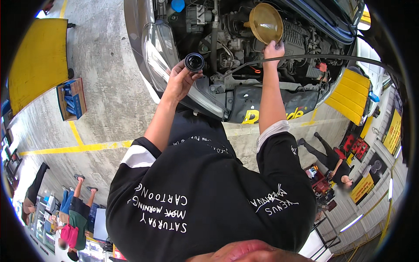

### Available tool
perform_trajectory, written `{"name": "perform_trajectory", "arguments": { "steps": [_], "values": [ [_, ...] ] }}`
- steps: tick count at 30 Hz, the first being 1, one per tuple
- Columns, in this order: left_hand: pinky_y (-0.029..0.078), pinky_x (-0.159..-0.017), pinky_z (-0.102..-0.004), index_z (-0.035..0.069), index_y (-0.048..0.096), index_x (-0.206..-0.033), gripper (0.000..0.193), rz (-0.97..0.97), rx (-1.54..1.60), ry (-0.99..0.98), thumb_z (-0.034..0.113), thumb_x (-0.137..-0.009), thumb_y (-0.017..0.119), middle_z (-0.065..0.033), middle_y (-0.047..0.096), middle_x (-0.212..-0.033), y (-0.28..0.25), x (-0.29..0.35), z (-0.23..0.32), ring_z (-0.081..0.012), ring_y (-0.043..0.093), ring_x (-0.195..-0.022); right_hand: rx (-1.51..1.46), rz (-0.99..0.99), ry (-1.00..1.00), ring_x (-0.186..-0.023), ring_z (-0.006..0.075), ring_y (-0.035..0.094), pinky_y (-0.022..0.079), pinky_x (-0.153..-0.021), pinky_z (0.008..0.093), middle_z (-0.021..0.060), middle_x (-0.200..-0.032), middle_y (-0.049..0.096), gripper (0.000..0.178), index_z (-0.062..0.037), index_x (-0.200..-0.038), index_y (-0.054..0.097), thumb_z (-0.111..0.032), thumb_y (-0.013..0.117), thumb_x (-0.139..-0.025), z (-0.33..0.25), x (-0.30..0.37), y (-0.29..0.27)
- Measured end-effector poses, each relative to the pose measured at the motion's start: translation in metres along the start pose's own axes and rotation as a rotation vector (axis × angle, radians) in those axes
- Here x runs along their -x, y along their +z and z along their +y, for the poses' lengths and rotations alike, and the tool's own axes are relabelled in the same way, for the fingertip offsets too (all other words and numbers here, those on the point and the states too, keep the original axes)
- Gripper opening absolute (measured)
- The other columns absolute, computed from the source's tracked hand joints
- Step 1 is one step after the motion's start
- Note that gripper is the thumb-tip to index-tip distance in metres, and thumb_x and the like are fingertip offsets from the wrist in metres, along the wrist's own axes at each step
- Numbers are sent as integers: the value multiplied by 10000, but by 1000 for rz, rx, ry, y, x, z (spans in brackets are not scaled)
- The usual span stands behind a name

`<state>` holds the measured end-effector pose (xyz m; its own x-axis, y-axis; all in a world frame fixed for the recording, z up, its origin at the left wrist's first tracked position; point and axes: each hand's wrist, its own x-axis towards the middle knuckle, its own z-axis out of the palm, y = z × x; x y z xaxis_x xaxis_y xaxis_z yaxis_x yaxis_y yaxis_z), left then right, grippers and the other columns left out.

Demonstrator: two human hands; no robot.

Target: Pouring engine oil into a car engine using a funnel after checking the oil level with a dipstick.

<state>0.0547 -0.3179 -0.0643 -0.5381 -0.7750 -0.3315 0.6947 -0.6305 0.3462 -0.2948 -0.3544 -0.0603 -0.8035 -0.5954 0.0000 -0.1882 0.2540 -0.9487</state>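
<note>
My left hand point(180, 82) is closed around a round black part point(194, 62) with a raised rim and a dark, glossy middle. Its exact kind does not show clearly; it is held up beside the headlight, over the front edge of the engine bay. Farther right, the fingers of my right hand point(273, 50) pinch the near rim of a translucent amber funnel point(267, 22). The funnel is tilted above the engine, its wide mouth facing me and its short spout pointing left. Whether the spout touches anything cannot be made out.
A hood prop rod point(305, 56) crosses the engine bay near my right wrist. A dark fender cover point(279, 102) drapes over the car's front. A box of blue items point(72, 99) stands on the floor at left, near a yellow panel point(37, 61). Other people are farther back.
</note>
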Motion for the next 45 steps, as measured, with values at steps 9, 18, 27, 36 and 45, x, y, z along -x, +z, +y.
{"name": "perform_trajectory", "arguments": {
  "steps": [9, 18, 27, 36, 45],
  "values": [
    [547, -849, -347, 11, 538, -1176, 306, -21, 12, 7, 170, -927, 617, -96, 650, -1060, -3, 3, 3, -200, 660, -940, -33, -11, 98, -461, 107, 466, 381, -404, 272, 33, -654, 526, 160, 11, -1009, 544, -40, 450, -890, -6, 1, -7],
    [549, -853, -358, 10, 542, -1168, 286, -19, 35, 10, 157, -932, 609, -103, 655, -1049, -4, 4, 4, -203, 662, -937, -63, -17, 99, -452, 121, 460, 396, -407, 286, 37, -639, 506, 134, 8, -986, 532, -48, 448, -896, -9, 4, -4],
    [548, -842, -358, 7, 552, -1166, 284, 7, 10, 13, 152, -930, 609, -106, 656, -1045, -1, 3, 8, -207, 663, -931, -99, -1, 113, -424, 156, 471, 387, -386, 308, 63, -590, 494, 224, 36, -1069, 503, -51, 449, -870, 5, -3, -8],
    [547, -850, -355, 5, 553, -1150, 277, -4, 10, 8, 148, -922, 617, -111, 653, -1050, -5, 2, 9, -210, 664, -932, -129, -23, 107, -422, 150, 458, 370, -387, 299, 57, -605, 495, 209, 25, -1061, 506, -52, 437, -879, 2, 0, -6],
    [544, -855, -352, 8, 550, -1159, 291, 9, 33, 9, 149, -916, 628, -108, 653, -1057, -6, 3, 9, -210, 664, -939, -11, -34, 13, -502, 184, 555, 437, -464, 321, 94, -665, 570, 192, 54, -1007, 537, -43, 450, -866, 17, -8, -4]
  ]
}}
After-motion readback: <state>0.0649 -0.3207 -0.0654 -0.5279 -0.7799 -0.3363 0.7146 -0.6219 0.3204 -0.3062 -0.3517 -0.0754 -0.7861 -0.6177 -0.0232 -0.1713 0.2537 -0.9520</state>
